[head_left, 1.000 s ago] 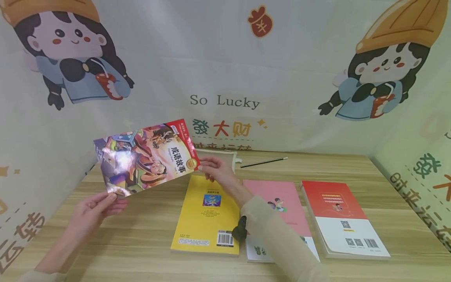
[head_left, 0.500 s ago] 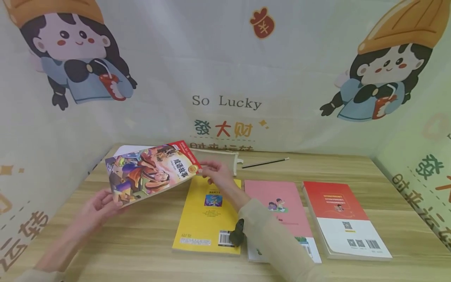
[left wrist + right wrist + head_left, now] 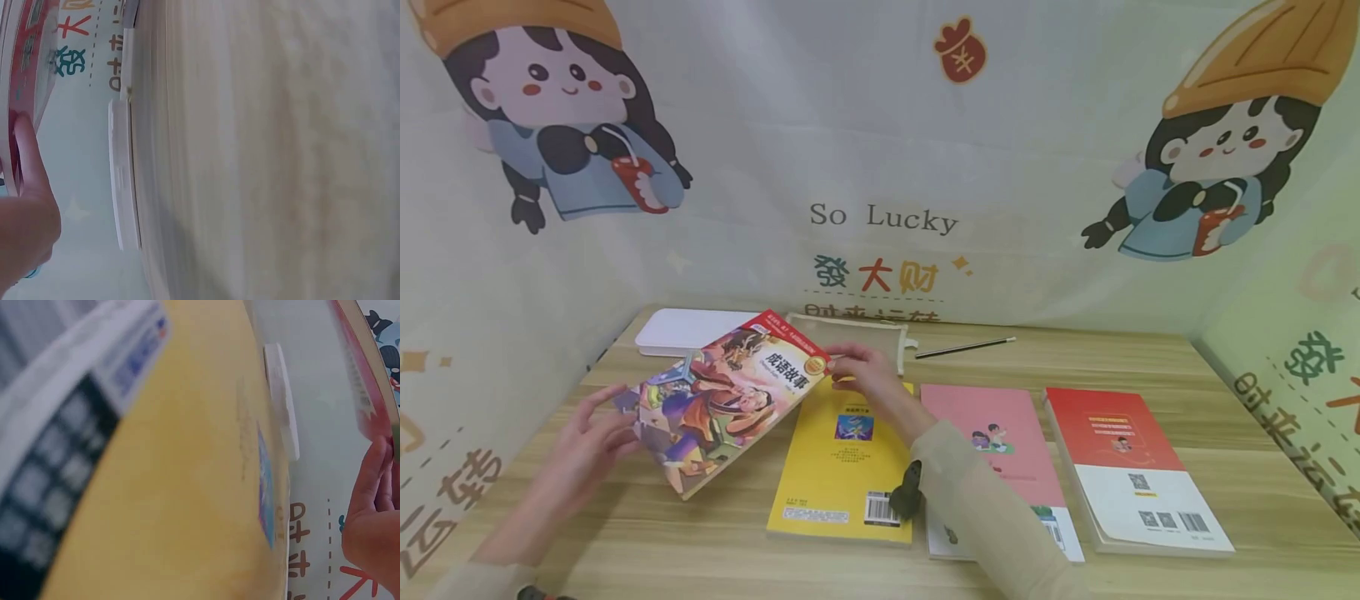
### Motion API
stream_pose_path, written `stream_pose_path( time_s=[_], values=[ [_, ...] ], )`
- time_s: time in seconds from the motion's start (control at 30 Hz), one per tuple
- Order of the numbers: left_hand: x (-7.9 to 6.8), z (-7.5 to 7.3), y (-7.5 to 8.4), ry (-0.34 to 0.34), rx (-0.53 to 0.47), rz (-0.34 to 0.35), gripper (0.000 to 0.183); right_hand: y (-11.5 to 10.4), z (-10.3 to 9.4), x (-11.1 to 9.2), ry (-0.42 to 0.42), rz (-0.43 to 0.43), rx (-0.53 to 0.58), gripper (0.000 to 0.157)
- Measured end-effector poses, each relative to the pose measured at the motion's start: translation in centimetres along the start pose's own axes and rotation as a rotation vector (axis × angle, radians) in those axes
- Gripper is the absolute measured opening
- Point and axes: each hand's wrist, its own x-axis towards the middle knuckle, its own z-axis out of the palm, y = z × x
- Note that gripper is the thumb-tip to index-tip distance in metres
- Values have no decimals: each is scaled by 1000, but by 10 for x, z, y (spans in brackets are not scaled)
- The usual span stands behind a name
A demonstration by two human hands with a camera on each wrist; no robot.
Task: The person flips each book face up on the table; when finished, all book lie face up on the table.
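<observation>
A picture book (image 3: 722, 392) with a red top band and colourful cover art is held up and tilted above the left part of the table. My right hand (image 3: 872, 379) pinches its right corner; in the right wrist view the fingers (image 3: 369, 478) reach the book's edge. My left hand (image 3: 587, 442) holds the book's left edge, and in the left wrist view a finger (image 3: 31, 156) lies against the book's underside. Overlapped by the book's right end, a yellow book (image 3: 835, 467) lies back cover up on the table.
A pink book (image 3: 977, 417), partly behind my right sleeve, and a red-and-white book (image 3: 1138, 475) lie to the right. Along the back are a white flat case (image 3: 670, 332), a mesh pouch (image 3: 880, 337) and a thin dark stick (image 3: 966, 347). Printed cloth walls (image 3: 880, 142) enclose the table.
The book has come down and turned, its lower left corner swinging toward me. My left hand has shifted from that corner to the left edge. The white case has come into sight.
</observation>
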Motion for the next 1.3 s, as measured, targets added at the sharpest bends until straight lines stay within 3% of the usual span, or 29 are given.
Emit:
stream_pose_path(
  time_s=[0.2, 0.5, 0.6, 0.97, 1.13, 1.3],
  values=[
    [0, -7, 1, -139, 193, -52, 37, -4, 7, 3, 87, 88, 108, 20],
    [-9, -17, 9, -199, 612, -174, 28, 6, 25, 10, 171, 128, 76, 20],
    [-12, -23, 13, -244, 696, -201, 27, 10, 35, 13, 169, 121, 80, 23],
    [-25, -53, 25, -405, 716, -309, 20, 22, 74, 26, 86, 111, 130, 35],
    [-28, -66, 27, -465, 656, -326, 21, 18, 90, 23, 58, 154, 144, 42],
    [-30, -77, 25, -550, 528, -325, 24, 26, 98, 22, 11, 169, 207, 45]
  ],
)
